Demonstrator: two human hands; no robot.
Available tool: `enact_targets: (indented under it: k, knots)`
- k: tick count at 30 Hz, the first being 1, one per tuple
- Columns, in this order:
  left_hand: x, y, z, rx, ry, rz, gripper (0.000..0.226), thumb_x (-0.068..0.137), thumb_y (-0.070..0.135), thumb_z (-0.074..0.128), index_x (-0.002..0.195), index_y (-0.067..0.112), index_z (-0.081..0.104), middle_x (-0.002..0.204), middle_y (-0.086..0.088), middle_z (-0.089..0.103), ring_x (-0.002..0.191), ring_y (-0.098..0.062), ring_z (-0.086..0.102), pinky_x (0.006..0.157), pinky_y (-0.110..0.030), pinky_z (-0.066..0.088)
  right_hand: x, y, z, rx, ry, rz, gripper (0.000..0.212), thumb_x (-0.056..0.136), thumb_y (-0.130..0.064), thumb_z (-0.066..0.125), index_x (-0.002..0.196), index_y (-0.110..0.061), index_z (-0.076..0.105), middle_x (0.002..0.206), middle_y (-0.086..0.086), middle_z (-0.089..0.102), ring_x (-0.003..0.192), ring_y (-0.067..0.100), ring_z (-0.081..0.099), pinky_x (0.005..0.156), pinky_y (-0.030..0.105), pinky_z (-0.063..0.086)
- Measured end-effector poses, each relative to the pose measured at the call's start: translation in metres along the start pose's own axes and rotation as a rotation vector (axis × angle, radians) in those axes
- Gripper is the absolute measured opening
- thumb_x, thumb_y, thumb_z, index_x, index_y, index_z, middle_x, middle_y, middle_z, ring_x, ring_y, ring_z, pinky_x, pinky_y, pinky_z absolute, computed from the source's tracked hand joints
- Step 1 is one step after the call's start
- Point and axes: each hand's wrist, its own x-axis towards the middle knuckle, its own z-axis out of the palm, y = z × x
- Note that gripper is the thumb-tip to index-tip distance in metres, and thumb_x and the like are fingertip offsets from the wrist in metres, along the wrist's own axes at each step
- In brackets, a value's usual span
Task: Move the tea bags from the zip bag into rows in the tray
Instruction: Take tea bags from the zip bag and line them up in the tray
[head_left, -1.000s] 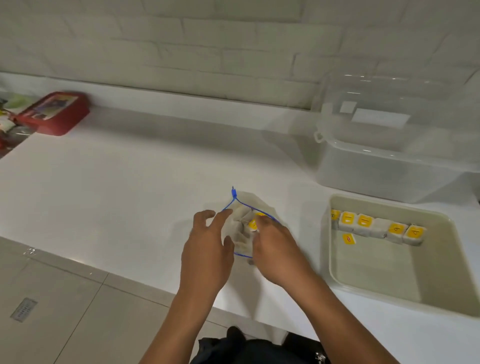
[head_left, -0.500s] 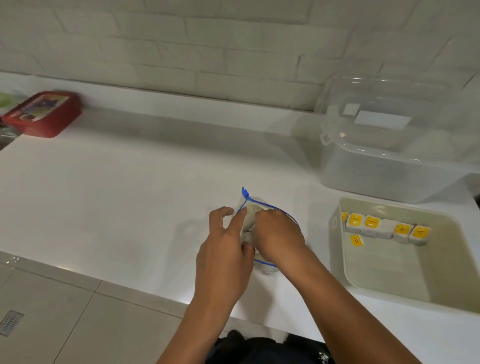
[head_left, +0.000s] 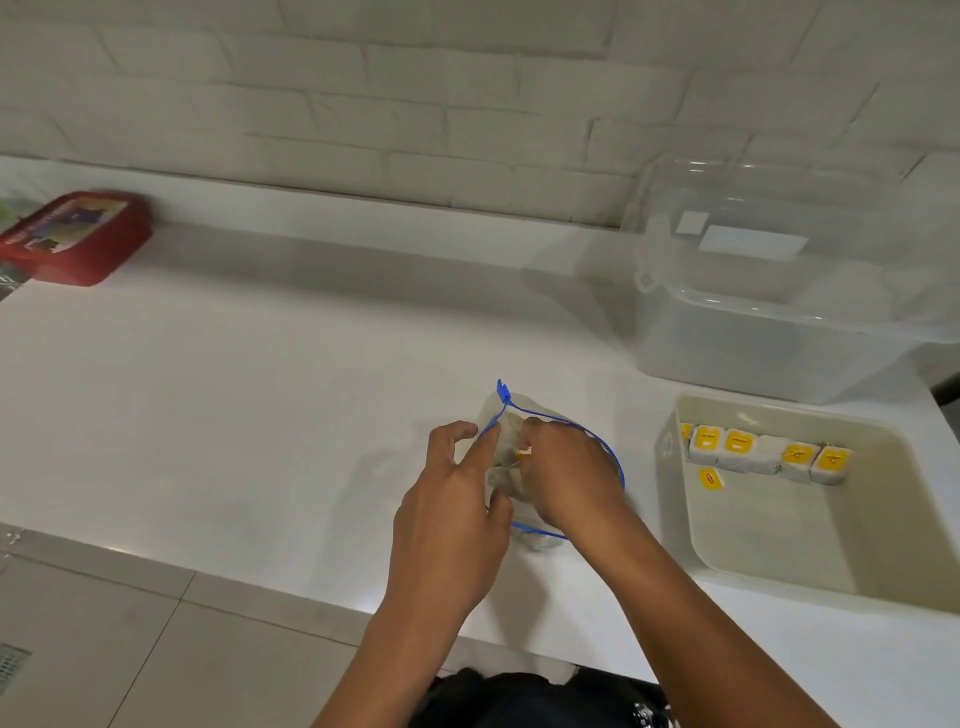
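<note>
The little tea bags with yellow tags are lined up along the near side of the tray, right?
Not quite. The head view shows the white tea bags with yellow tags lined up along the far side of the cream plastic tray, toward the wall, not the near side.

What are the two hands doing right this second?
Left hand: holds the zip bag open at its rim.
Right hand: inside the bag, fingers curled on a tea bag.
</note>
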Motion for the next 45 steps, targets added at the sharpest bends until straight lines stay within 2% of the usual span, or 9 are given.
enact_targets:
  k: [8,15,25,30,34,36,39,43,45]
  knots:
    - [-0.003,0.000,-0.002,-0.027,-0.003,0.054,0.048,0.093,0.043,0.060,0.139,0.048,0.044,0.145,0.021,0.025,0.104,-0.005,0.055,0.074,-0.028,0.052,-0.044,0.004,-0.033,0.057,0.033,-0.121,0.027,0.095,-0.022,0.054,0.118,-0.035,0.053,0.110,-0.004,0.063,0.096,0.025,0.060,0.070,0.030,0.045]
    - [0.001,-0.009,-0.002,-0.086,0.045,0.028,0.008,0.094,0.042,0.062,0.096,0.045,0.070,0.131,0.025,0.047,0.109,-0.004,0.051,0.069,-0.025,0.045,-0.048,0.015,-0.028,0.236,0.097,-0.114,0.016,0.094,-0.034,0.061,0.107,-0.035,0.053,0.096,-0.015,0.064,0.090,0.014,0.060,0.073,0.035,0.054]
    - [-0.001,-0.016,-0.003,-0.217,-0.163,0.200,0.028,0.091,0.046,0.065,0.118,0.050,0.060,0.139,0.030,0.031,0.119,0.002,0.043,0.090,-0.023,0.047,-0.058,0.025,-0.013,0.458,0.119,-0.130,0.010,0.088,-0.032,0.072,0.081,-0.034,0.065,0.083,-0.017,0.067,0.068,-0.006,0.056,0.063,0.014,0.040]
    - [0.007,-0.022,-0.002,-0.142,-0.176,0.184,0.011,0.096,0.040,0.061,0.103,0.038,0.069,0.126,0.024,0.044,0.093,0.002,0.049,0.077,-0.019,0.043,-0.056,0.024,-0.007,0.425,0.061,-0.088,0.008,0.092,-0.026,0.064,0.085,-0.029,0.067,0.081,-0.011,0.069,0.075,0.001,0.063,0.071,0.020,0.049]
    - [0.008,-0.023,0.000,-0.122,-0.124,0.159,0.011,0.095,0.038,0.062,0.099,0.031,0.069,0.109,0.021,0.050,0.083,-0.006,0.056,0.074,-0.024,0.047,-0.048,0.015,-0.014,0.340,0.047,-0.115,0.031,0.097,-0.008,0.047,0.114,-0.023,0.069,0.105,-0.005,0.070,0.099,0.016,0.064,0.084,0.021,0.046]
    - [0.008,-0.022,0.002,-0.127,-0.073,0.155,0.010,0.095,0.036,0.063,0.096,0.029,0.070,0.104,0.019,0.052,0.081,-0.006,0.058,0.075,-0.024,0.048,-0.035,0.010,-0.013,0.291,0.008,-0.101,0.030,0.094,-0.002,0.046,0.104,-0.019,0.068,0.093,-0.010,0.064,0.089,0.012,0.060,0.072,0.012,0.039]
    - [0.007,-0.021,0.004,-0.144,-0.011,0.154,0.007,0.094,0.034,0.067,0.091,0.029,0.070,0.095,0.017,0.054,0.075,-0.005,0.058,0.066,-0.016,0.043,-0.013,0.007,-0.005,0.110,-0.122,0.061,0.031,0.094,-0.002,0.048,0.069,-0.017,0.039,0.071,-0.008,0.038,0.083,0.018,0.050,0.069,0.020,0.034]
    - [0.006,-0.022,0.006,-0.144,0.000,0.154,0.008,0.095,0.035,0.067,0.089,0.030,0.070,0.091,0.017,0.054,0.074,-0.005,0.058,0.063,-0.008,0.036,0.006,0.005,0.001,-0.013,-0.146,0.141,0.033,0.097,-0.007,0.049,0.068,-0.016,0.038,0.077,-0.001,0.046,0.089,0.022,0.059,0.074,0.025,0.040]
    - [0.005,-0.022,0.007,-0.145,0.010,0.156,0.009,0.095,0.035,0.066,0.089,0.030,0.070,0.091,0.015,0.055,0.074,-0.005,0.058,0.063,-0.012,0.038,0.009,0.005,0.003,-0.019,-0.130,0.163,0.036,0.096,-0.006,0.049,0.065,-0.017,0.036,0.071,-0.003,0.045,0.070,0.016,0.052,0.067,0.024,0.038]
